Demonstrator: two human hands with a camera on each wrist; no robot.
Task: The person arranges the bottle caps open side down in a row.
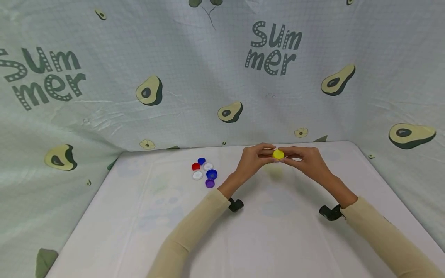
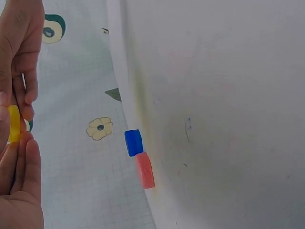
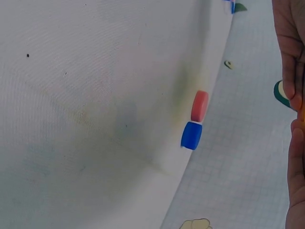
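Observation:
A yellow bottle cap (image 1: pixel 278 154) is held up over the far part of the table, between the fingertips of both hands. My left hand (image 1: pixel 251 160) pinches it from the left, and my right hand (image 1: pixel 309 160) pinches it from the right. In the left wrist view the yellow cap's ridged side (image 2: pixel 14 125) shows between the fingers. Beyond the hands, near the table's far edge, a blue cap (image 2: pixel 134 142) and a pinkish-red cap (image 2: pixel 145 171) stand side by side; the hands hide them in the head view.
Left of the hands lies a loose cluster of caps: a red cap (image 1: pixel 196 166), a purple cap (image 1: pixel 210 183), a large blue cap (image 1: pixel 211 174), a small blue cap (image 1: pixel 201 161) and white caps (image 1: pixel 197 175). A printed cloth wall (image 1: pixel 194 116) rises behind the white table (image 1: pixel 278 247).

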